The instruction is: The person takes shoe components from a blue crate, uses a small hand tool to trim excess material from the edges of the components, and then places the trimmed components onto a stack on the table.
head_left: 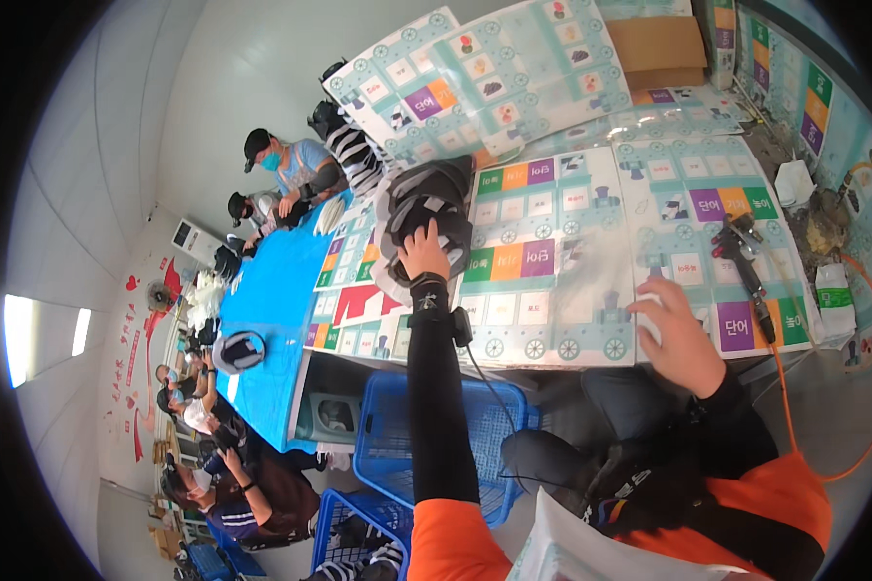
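My left hand (pixel 424 256) reaches forward onto a stack of dark, curved fabric pieces (pixel 432 182) with light grey edges. Its fingers grip the top black piece, which carries a small pale patch. The exact kind of these pieces cannot be made out. Over the front edge of the worktable, my right hand (pixel 683 339) is raised with its fingers apart and nothing in them. To its right lies a black spray-gun-like tool (pixel 746 281), joined to an orange hose.
Printed teal-and-white sheets (pixel 533 320) cover my worktable. Blue crates (pixel 388 450) stand below its edge. A blue-covered table (pixel 271 300) on the left holds a grey rounded piece (pixel 239 351). Several co-workers sit along it. A cardboard box (pixel 659 48) stands at the back.
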### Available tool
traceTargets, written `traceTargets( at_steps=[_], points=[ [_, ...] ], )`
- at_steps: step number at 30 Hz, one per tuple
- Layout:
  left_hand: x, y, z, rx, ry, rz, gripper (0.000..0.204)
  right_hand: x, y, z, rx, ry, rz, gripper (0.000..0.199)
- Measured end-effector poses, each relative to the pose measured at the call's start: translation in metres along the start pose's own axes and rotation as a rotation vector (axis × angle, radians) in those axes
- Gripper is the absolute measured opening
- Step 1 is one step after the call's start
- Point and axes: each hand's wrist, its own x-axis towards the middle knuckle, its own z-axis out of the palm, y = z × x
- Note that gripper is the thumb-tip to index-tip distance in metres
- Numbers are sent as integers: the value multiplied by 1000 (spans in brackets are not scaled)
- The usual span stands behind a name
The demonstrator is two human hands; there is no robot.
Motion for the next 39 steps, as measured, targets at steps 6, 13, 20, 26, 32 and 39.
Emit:
traceTargets(
  at_steps=[6, 13, 20, 26, 32, 39],
  points=[
    [-9, -25, -56, -130, 306, -3, 27, 1, -16, 10, 182, -105, -82, 27],
    [-147, -16, -265, -367, 313, -269, 43, 18, -54, 41, 601, -261, -109, 35],
    [-318, 49, -293, -475, 157, -515, 31, 10, -96, 127, 749, -458, -225, 56],
    [-421, 51, -224, -872, -181, -798, 27, -59, -36, 234, 854, -618, -11, 22],
    [-484, 61, -161, -1169, -127, -855, 22, -96, -7, 262, 786, -569, 179, 13],
    [-480, 71, -164, -1177, -74, -1067, 22, -75, -8, 252, 880, -821, 477, 17]
  ],
)
